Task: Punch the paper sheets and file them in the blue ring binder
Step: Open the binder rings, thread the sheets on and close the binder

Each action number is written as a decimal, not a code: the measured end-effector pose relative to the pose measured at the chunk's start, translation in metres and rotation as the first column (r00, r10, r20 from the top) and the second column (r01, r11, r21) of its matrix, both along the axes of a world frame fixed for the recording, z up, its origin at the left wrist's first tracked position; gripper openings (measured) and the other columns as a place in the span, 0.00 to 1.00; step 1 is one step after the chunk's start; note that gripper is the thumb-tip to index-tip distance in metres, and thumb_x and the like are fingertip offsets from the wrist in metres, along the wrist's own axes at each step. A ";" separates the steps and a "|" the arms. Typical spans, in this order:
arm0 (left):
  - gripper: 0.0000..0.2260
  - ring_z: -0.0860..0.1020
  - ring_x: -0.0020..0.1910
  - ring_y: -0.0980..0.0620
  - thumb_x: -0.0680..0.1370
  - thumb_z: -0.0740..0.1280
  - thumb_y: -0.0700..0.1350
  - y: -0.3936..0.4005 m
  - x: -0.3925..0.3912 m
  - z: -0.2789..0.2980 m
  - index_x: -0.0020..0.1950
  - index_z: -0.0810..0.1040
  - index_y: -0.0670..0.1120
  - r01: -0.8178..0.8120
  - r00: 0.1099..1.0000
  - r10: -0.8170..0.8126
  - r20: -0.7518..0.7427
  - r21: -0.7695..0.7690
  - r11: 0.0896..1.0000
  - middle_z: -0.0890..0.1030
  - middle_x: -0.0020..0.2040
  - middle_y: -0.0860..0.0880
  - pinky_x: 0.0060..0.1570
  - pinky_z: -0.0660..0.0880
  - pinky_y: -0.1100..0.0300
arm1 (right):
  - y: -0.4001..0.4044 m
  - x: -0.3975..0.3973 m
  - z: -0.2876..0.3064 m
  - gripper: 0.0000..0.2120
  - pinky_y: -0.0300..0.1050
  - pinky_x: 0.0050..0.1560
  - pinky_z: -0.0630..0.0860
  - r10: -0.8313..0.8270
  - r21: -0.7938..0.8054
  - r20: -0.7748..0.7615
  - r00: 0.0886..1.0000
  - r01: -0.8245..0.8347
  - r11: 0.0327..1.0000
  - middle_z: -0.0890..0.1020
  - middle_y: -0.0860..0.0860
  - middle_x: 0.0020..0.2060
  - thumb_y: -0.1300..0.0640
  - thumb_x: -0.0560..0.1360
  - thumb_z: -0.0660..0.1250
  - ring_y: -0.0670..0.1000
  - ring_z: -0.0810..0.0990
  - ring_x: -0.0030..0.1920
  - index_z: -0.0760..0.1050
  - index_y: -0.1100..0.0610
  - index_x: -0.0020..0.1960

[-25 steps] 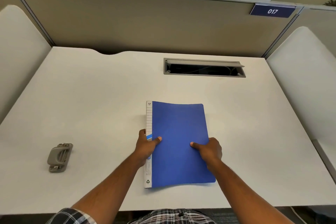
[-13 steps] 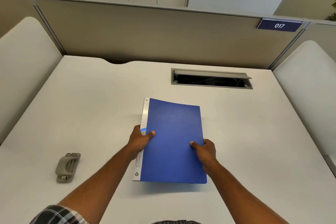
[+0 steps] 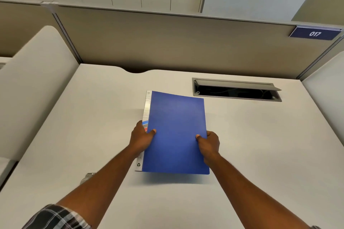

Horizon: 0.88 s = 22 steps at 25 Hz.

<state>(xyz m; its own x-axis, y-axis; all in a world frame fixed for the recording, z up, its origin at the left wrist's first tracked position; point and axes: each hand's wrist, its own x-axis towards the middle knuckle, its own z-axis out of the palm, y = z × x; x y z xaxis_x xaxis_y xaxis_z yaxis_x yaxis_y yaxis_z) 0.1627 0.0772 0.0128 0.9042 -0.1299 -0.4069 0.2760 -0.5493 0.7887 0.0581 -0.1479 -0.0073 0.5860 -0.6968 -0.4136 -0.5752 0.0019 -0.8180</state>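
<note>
Blue binder (image 3: 176,132) gripped between hands: left hand (image 3: 141,138), right hand (image 3: 209,144)

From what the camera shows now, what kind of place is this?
Most likely an office cubicle: a white desk fenced by partition panels, a cable hatch in its top, and a numbered plate reading 017.

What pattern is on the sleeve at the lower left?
A dark and white plaid check on the sleeve, seen in the head view.
</note>
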 end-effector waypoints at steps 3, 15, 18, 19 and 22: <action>0.23 0.78 0.54 0.45 0.76 0.71 0.51 0.019 0.036 0.003 0.68 0.72 0.44 -0.032 0.997 0.029 0.067 0.041 0.999 0.79 0.63 0.44 0.52 0.74 0.55 | 0.015 0.037 0.004 0.03 0.46 0.40 0.76 0.027 0.029 0.007 1.000 -0.027 0.999 0.84 0.53 0.42 0.62 0.76 0.68 0.57 0.81 0.42 0.81 0.59 0.45; 0.18 0.80 0.53 0.43 0.75 0.72 0.49 0.059 0.172 -0.023 0.63 0.78 0.44 -0.118 0.985 0.105 0.137 0.097 0.988 0.83 0.58 0.44 0.54 0.74 0.53 | 0.051 0.183 -0.004 0.11 0.46 0.41 0.78 0.071 -0.065 -0.097 0.993 -0.078 0.995 0.77 0.43 0.34 0.58 0.74 0.73 0.49 0.78 0.36 0.74 0.49 0.36; 0.20 0.79 0.56 0.42 0.76 0.72 0.49 0.060 0.194 -0.027 0.65 0.76 0.43 -0.129 0.983 0.113 0.144 0.108 0.986 0.81 0.60 0.43 0.56 0.74 0.53 | 0.054 0.207 -0.009 0.07 0.47 0.46 0.80 0.100 -0.110 -0.111 0.989 -0.112 0.988 0.79 0.45 0.39 0.55 0.74 0.74 0.52 0.80 0.42 0.75 0.49 0.43; 0.20 0.79 0.56 0.42 0.76 0.72 0.49 0.060 0.200 -0.029 0.66 0.75 0.43 -0.133 0.983 0.116 0.142 0.112 0.985 0.81 0.61 0.43 0.56 0.74 0.53 | 0.054 0.214 -0.010 0.07 0.47 0.47 0.80 0.119 -0.133 -0.128 0.985 -0.136 0.982 0.79 0.46 0.40 0.54 0.74 0.74 0.53 0.81 0.43 0.75 0.50 0.43; 0.21 0.79 0.57 0.42 0.76 0.72 0.49 0.058 0.214 -0.035 0.66 0.74 0.43 -0.153 0.980 0.135 0.147 0.114 0.982 0.80 0.62 0.43 0.57 0.74 0.52 | 0.054 0.230 -0.019 0.08 0.49 0.48 0.82 0.153 -0.178 -0.168 0.974 -0.182 0.967 0.83 0.49 0.43 0.53 0.74 0.75 0.54 0.82 0.43 0.76 0.52 0.42</action>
<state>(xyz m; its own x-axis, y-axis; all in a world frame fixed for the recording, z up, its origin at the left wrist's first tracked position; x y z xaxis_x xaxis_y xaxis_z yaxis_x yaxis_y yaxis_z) 0.3769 0.1354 -0.0221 0.9584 0.0492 -0.2813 0.2523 -0.6076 0.7531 0.2879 -0.0941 -0.0260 0.6417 -0.6687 -0.3755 -0.6711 -0.2525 -0.6971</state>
